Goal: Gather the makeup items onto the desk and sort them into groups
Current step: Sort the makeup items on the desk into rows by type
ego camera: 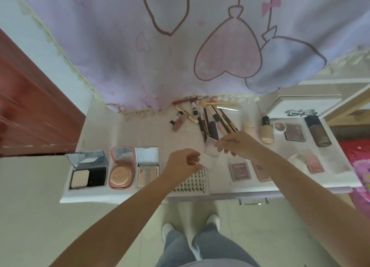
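Observation:
Both hands hold a clear plastic case (pixel 211 152) above the middle of the white desk (pixel 220 189). My left hand (pixel 185 162) pinches its lower edge; my right hand (pixel 233 143) grips its upper part. Beneath them lies a sheet of small dark stickers (pixel 192 183). Three open compacts sit at front left: a black powder compact (pixel 88 172), a pink round one (pixel 121 169) and a silver palette (pixel 147 167). Pens and tubes (pixel 210 118) lie piled at the back. Small blush palettes (pixel 240 171) rest at front right.
Foundation bottles (pixel 267 130), a small round pot (pixel 279 126), a dark palette (pixel 295 132) and a dark bottle (pixel 318 131) stand at back right before a white box (pixel 300 104). A lilac curtain (pixel 160 56) hangs behind the desk. A brown door (pixel 30 106) is at left.

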Demonstrator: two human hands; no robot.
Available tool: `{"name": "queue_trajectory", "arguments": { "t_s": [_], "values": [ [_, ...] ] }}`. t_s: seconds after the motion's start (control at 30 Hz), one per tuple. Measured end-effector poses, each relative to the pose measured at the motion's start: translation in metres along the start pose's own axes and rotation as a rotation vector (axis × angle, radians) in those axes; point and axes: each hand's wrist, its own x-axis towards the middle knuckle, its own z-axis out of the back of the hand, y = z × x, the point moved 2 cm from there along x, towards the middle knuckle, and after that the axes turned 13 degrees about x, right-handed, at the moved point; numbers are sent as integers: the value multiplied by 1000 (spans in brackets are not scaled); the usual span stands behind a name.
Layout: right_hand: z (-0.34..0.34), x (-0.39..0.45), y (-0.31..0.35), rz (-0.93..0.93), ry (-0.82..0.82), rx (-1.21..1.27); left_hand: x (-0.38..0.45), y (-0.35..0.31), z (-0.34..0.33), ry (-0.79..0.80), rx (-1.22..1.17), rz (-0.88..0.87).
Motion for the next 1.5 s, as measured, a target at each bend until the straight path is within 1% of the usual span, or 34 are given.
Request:
{"name": "queue_trajectory", "arguments": {
  "t_s": [0.07,0.13,0.27,0.33,0.5,0.6,0.7,0.8,0.9,1.0,1.03,1.07,1.17,1.27,1.33,1.4,1.5],
  "values": [
    [-5,7,-23,-50,26,-43,-3,6,-23,9,78,44],
    [-8,11,-39,-42,80,-133,-7,9,-46,17,135,80],
    [-6,23,-66,51,232,-376,-10,9,-90,13,219,215],
    [-2,31,-77,111,289,-456,-9,5,-108,-2,265,279],
    [0,50,-95,228,408,-516,-7,-7,-140,-98,465,431],
    [-6,59,-95,326,439,-519,-7,-13,-152,-174,541,503],
    [-9,65,-95,375,438,-533,-7,-19,-157,-233,574,563],
    [-9,67,-100,427,369,-595,-5,-22,-160,-265,599,610],
    [2,63,-106,471,302,-581,-4,-22,-162,-276,612,638],
    [21,50,-119,623,230,-689,-7,-21,-164,-290,610,640],
    [27,42,-127,647,206,-718,-8,-20,-165,-296,611,634],
    [29,34,-136,637,204,-763,-10,-18,-167,-304,610,626],
    [28,22,-161,519,253,-904,-18,-13,-169,-346,595,609],
    [28,24,-165,488,222,-840,-24,-16,-164,-386,586,546],
    [32,26,-159,502,215,-741,-23,-21,-155,-419,486,482],
    [41,25,-144,501,232,-556,-16,-28,-142,-395,284,398],
    [67,18,-105,493,230,-235,-1,-49,-112,-249,-102,281]
  ]
}}
